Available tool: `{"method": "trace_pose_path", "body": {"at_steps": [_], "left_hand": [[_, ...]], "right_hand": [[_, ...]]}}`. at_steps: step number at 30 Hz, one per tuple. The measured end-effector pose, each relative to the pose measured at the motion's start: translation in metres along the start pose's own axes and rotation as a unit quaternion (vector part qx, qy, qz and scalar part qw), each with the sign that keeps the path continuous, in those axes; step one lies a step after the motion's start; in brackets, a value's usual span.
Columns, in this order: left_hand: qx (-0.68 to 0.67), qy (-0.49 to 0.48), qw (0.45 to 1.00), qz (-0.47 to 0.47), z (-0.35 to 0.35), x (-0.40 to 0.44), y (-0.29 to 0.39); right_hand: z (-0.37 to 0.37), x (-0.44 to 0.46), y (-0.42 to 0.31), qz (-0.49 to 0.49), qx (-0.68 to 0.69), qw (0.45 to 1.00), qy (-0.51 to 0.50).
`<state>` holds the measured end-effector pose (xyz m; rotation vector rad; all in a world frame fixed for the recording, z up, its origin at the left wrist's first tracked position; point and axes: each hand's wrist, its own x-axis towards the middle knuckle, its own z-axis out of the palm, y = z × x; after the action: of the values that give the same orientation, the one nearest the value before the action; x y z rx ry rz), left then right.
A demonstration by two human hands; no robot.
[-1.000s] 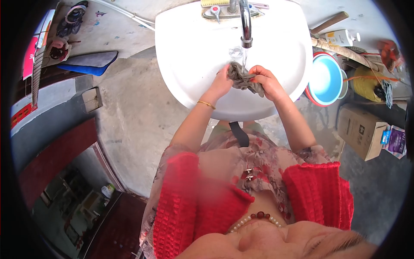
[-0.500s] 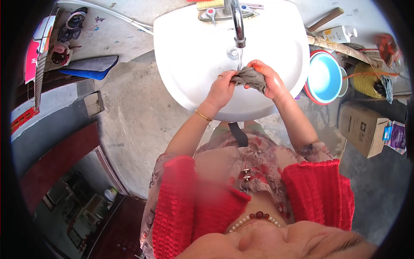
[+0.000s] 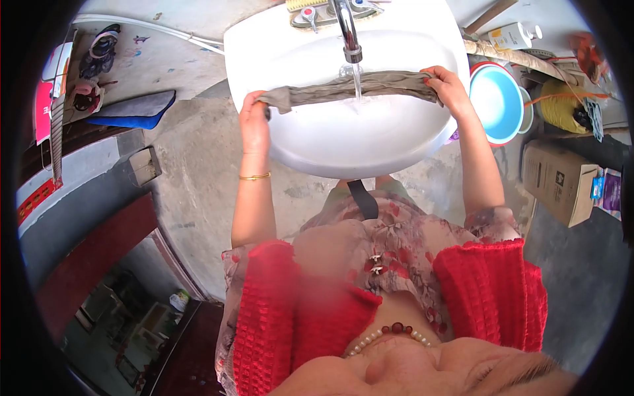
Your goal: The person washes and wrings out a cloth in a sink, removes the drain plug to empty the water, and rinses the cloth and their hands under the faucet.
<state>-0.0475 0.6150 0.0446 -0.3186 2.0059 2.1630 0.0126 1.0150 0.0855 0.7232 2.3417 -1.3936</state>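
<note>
A grey-brown cloth (image 3: 356, 88) is stretched lengthwise across the white sink (image 3: 370, 148), creased along its whole length. My left hand (image 3: 254, 122) grips one end near the sink's left rim. At the right rim my right hand (image 3: 449, 91) pinches the other end between thumb and fingers. Water (image 3: 357, 82) runs from the chrome faucet (image 3: 347, 33) onto the middle of the cloth and into the basin. The cloth partly covers the drain area.
Right of the sink stand nested basins, a light-blue one (image 3: 495, 102) innermost. Beyond them are a cardboard box (image 3: 558, 181) and a white bottle (image 3: 512, 36). A yellow-bristled brush (image 3: 305, 4) lies behind the faucet. A blue-edged grey item (image 3: 135, 109) is at the left.
The cloth was bunched between both hands under the faucet. My hands have moved apart, left and right, and the cloth is now spread out long between them.
</note>
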Motion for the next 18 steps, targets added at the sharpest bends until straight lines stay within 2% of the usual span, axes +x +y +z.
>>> {"method": "trace_pose_path", "body": {"at_steps": [3, 4, 7, 10, 11, 13, 14, 17, 18], "left_hand": [[-0.154, 0.057, 0.986, -0.009, -0.005, 0.002, 0.018], [-0.158, 0.056, 0.986, -0.009, -0.007, 0.002, 0.024], [-0.161, 0.065, 0.985, -0.013, -0.017, 0.002, 0.034], [-0.178, 0.063, 0.982, -0.014, -0.030, 0.011, 0.031], [-0.180, 0.093, 0.979, -0.025, -0.028, 0.011, 0.033], [-0.163, 0.140, 0.975, -0.063, -0.021, 0.011, 0.036], [-0.155, 0.164, 0.971, -0.081, -0.020, 0.012, 0.037], [-0.097, 0.121, 0.977, -0.143, -0.039, 0.017, 0.027], [-0.126, 0.093, 0.976, -0.149, -0.042, 0.019, 0.019]], "right_hand": [[-0.002, 0.002, 0.005, -0.096, -0.138, 0.983, 0.075], [-0.003, 0.006, 0.012, -0.126, -0.178, 0.971, 0.097], [-0.006, 0.014, 0.029, -0.196, -0.186, 0.955, 0.123], [-0.005, 0.020, 0.039, -0.143, -0.024, 0.985, 0.094], [-0.005, 0.020, 0.040, -0.098, 0.096, 0.987, 0.083], [-0.003, 0.019, 0.040, -0.002, 0.329, 0.943, 0.058], [-0.003, 0.017, 0.038, 0.001, 0.348, 0.936, 0.055], [-0.008, 0.011, 0.028, 0.021, 0.397, 0.917, 0.042], [-0.010, 0.010, 0.024, 0.035, 0.407, 0.912, 0.032]]}}
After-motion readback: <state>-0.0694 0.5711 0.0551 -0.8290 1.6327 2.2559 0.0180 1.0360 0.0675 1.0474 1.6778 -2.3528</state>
